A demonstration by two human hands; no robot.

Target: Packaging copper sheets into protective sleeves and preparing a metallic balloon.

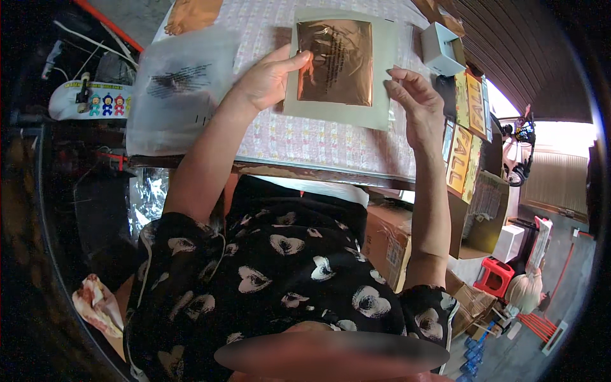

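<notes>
A shiny copper-coloured foil packet (344,60) with dark print lies inside or on a larger translucent plastic bag (382,118), just above the table. My left hand (270,79) grips the left side, its thumb pressed on the foil's edge and the other fingers behind. At the bag's right edge, the thumb and forefinger of my right hand (417,105) come together in a pinch. To the left of my left arm, a frosted plastic bag (181,102) with dark print rests flat and hangs slightly over the table edge.
The table (331,146) has a pink-and-white checked cover. An orange-brown packet (194,14) lies at its far left. A small white box (442,48) stands at the far right, with yellow printed cartons (468,149) beyond the right edge. A red stool (495,277) is on the floor.
</notes>
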